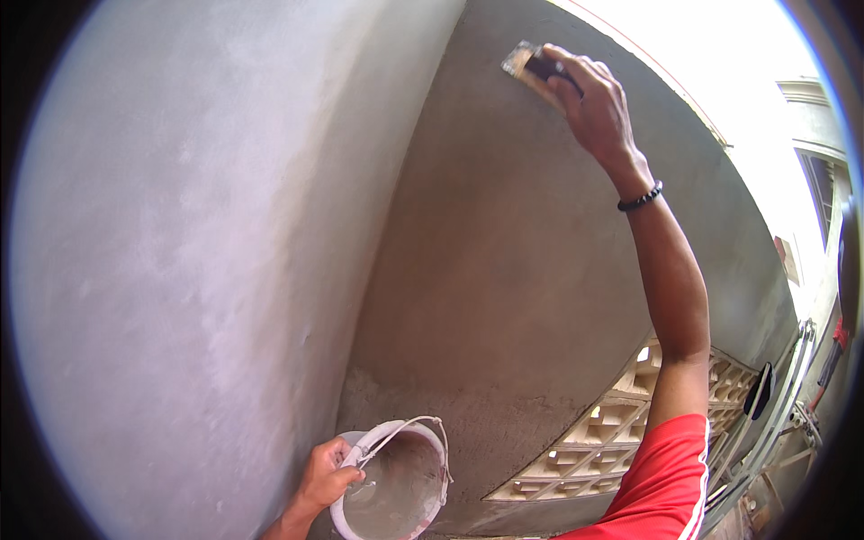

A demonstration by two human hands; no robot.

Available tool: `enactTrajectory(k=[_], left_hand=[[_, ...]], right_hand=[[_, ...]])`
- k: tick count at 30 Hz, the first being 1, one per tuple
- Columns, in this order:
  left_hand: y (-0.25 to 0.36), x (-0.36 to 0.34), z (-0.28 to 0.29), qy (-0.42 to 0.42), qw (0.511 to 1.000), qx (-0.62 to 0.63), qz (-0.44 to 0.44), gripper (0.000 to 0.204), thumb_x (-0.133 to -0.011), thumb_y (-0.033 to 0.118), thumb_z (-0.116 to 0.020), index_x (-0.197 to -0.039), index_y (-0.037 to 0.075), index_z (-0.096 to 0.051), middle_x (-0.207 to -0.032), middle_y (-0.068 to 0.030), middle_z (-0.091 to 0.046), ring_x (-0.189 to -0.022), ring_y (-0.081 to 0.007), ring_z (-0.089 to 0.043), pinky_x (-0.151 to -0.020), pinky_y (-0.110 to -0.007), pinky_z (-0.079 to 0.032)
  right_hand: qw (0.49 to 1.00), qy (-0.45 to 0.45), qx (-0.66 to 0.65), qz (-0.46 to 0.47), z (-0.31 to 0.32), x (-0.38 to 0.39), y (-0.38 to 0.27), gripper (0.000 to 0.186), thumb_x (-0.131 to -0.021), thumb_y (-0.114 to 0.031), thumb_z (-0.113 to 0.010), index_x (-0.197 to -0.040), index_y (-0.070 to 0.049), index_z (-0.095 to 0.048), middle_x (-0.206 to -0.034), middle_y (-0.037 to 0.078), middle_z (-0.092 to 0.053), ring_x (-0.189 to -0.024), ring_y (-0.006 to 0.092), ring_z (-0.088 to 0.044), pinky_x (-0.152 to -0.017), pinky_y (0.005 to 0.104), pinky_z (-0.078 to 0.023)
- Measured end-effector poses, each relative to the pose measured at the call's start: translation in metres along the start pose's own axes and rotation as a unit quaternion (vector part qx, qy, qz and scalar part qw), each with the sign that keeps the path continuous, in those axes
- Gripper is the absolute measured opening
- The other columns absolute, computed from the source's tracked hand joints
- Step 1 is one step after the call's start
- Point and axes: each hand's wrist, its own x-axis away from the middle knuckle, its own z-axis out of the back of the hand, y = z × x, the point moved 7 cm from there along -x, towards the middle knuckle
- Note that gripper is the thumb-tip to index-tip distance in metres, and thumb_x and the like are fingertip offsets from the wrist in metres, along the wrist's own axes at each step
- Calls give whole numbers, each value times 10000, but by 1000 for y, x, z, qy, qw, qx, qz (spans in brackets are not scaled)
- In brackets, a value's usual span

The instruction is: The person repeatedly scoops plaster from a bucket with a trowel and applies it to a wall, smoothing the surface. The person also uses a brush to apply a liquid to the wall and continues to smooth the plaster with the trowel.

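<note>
At the top of the view, my right hand (589,103) is raised against the grey plastered wall (495,216), its fingers wrapped round a plastering float (522,61). The float has a dark grip, a tan base and a pale end smeared with grey; my fingers cover part of it. Low in the view, my left hand (326,475) grips the rim of a whitish bucket (337,515), thumb over the edge. The bucket tilts so that its mouth faces me, and grey paste coats its inside. Its thin handle (405,427) arches over the mouth.
A smooth pale wall (180,252) meets the darker wall in a corner on the left. Cream openwork vent blocks (594,432) lie below my right arm. Toward the right edge are metal poles (774,432), a dark oval object (760,391) and a red-handled tool (839,333).
</note>
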Motion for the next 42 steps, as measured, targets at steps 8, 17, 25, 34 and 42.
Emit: enactTrajectory(k=[8, 17, 25, 34, 42], left_hand=[[8, 4, 7, 14, 999, 22, 26, 170, -621, -16, -663, -728, 20, -537, -674, -2, -545, -629, -73, -486, -568, -247, -393], [-1, -1, 5, -4, 999, 28, 22, 172, -625, -16, -668, -737, 16, -541, -682, 1, -551, -638, -73, -494, -585, -241, -399], [-4, -1, 8, -2, 1000, 5, 28, 175, -629, -6, -680, -734, 24, -544, -671, 8, -545, -625, -67, -487, -572, -242, -399], [-1, 2, 6, 23, 998, 5, 52, 188, -616, -21, -675, -738, 22, -538, -670, 5, -535, -624, -71, -485, -569, -233, -387], [0, 0, 8, 24, 999, -42, 15, 206, -568, -30, -664, -715, 24, -530, -685, -21, -550, -637, -100, -503, -584, -251, -401]], right_hand=[[993, -110, -40, 17, -41, 35, -54, 361, -808, -88, -621, -1168, -103, -593, -979, 79, -656, -904, 266, -583, -770, 386, -464], [998, 51, 44, -6, -23, 17, -4, 333, -809, -104, -627, -1142, -109, -613, -898, 59, -654, -875, 245, -585, -720, 379, -455], [997, 77, 9, -19, -6, -21, 2, 323, -805, -107, -630, -1125, -65, -613, -960, 110, -656, -891, 286, -589, -809, 397, -463], [995, -16, -71, 68, -51, -16, -34, 294, -818, -104, -622, -1111, -78, -612, -963, 96, -657, -899, 289, -584, -814, 380, -475], [994, 93, 51, 16, 39, 10, 38, 328, -845, -129, -616, -1172, -117, -607, -1064, 99, -658, -925, 274, -605, -852, 360, -468]])
